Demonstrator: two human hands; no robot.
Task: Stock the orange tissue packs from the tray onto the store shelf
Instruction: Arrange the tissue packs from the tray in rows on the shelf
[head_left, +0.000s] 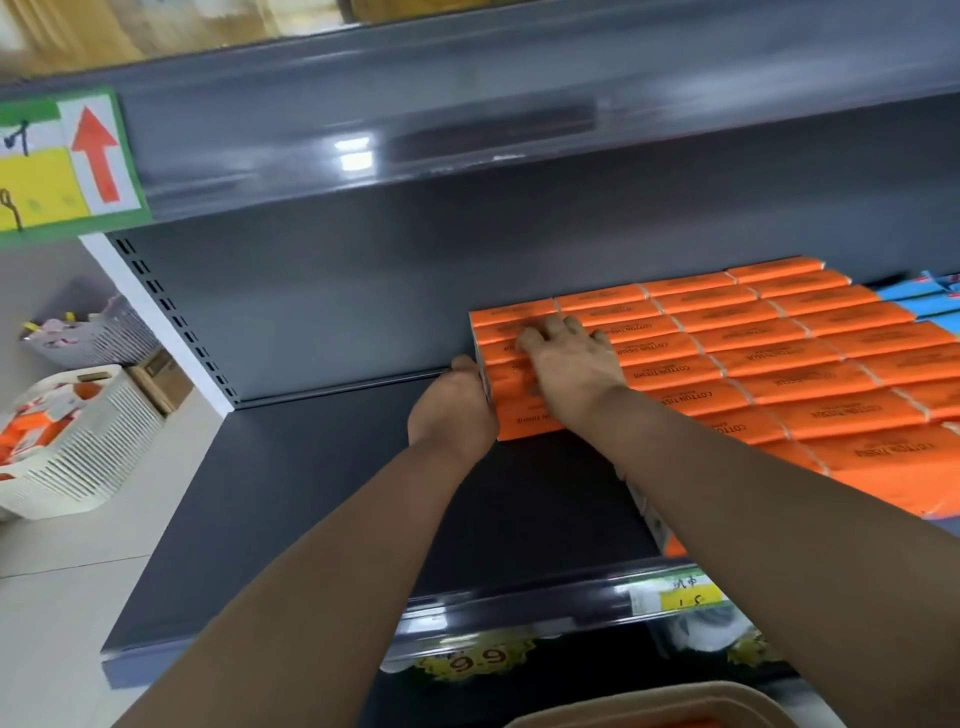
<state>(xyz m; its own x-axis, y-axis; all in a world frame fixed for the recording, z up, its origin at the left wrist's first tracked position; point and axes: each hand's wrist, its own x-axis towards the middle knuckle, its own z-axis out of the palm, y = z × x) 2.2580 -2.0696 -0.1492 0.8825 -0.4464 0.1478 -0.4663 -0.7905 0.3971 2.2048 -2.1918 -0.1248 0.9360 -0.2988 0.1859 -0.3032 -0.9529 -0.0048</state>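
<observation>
Orange tissue packs (753, 353) lie in tight rows on the dark grey store shelf (322, 493), filling its right half. My left hand (452, 405) presses flat against the left side of the leftmost stack. My right hand (566, 369) rests palm down on top of that same stack, fingers spread. Neither hand lifts a pack. A beige tray (654, 704) shows only its rim at the bottom edge, with a sliver of orange inside.
The shelf's left half is bare. Blue packs (930, 301) sit at the far right. On the floor at left stands a white slatted basket (78, 452) with orange packs, and a grey basket (98, 332) behind it. An upper shelf (467, 130) overhangs.
</observation>
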